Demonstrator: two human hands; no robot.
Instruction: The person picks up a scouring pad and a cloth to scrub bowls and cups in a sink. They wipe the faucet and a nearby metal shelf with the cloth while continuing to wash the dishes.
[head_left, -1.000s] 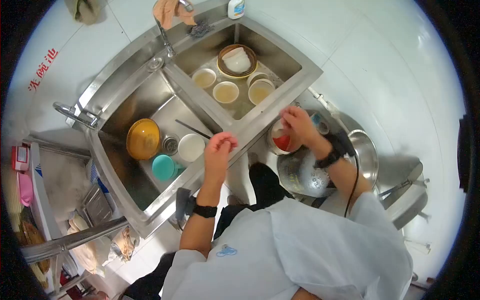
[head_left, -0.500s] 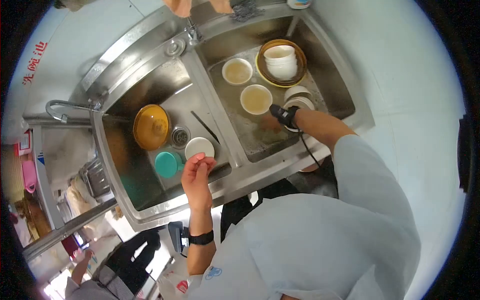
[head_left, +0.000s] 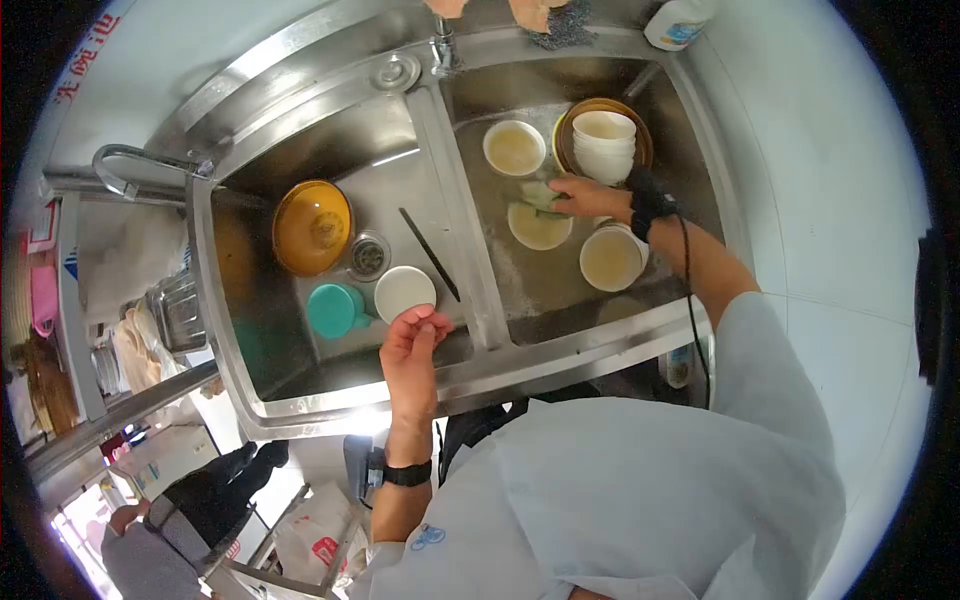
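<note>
My right hand (head_left: pixel 590 197) reaches into the right basin, its fingers gripping a greenish cloth (head_left: pixel 540 195) at the rim of a water-filled white bowl (head_left: pixel 540 230). Another white bowl (head_left: pixel 514 149) of cloudy water sits behind it, and a third bowl (head_left: pixel 611 259) lies below my wrist. Stacked white bowls (head_left: pixel 604 146) rest inside a brown bowl (head_left: pixel 645 135). Over the front of the left basin, my left hand (head_left: pixel 412 345) has its fingers curled together, with nothing visible in them. Just beyond its fingertips is a white bowl (head_left: pixel 405 287).
The left basin (head_left: pixel 300 365) also contains an amber bowl (head_left: pixel 300 230), a teal mug (head_left: pixel 334 310) and a black stick (head_left: pixel 428 254). A tap (head_left: pixel 130 165) stands at left. A white bottle (head_left: pixel 678 22) is behind the right basin. Another person (head_left: pixel 165 530) is at lower left.
My right hand has come up from the cloudy water, now showing the greenish cloth. A filled bowl shows near my wrist. The view has shifted; my left hand stays curled.
</note>
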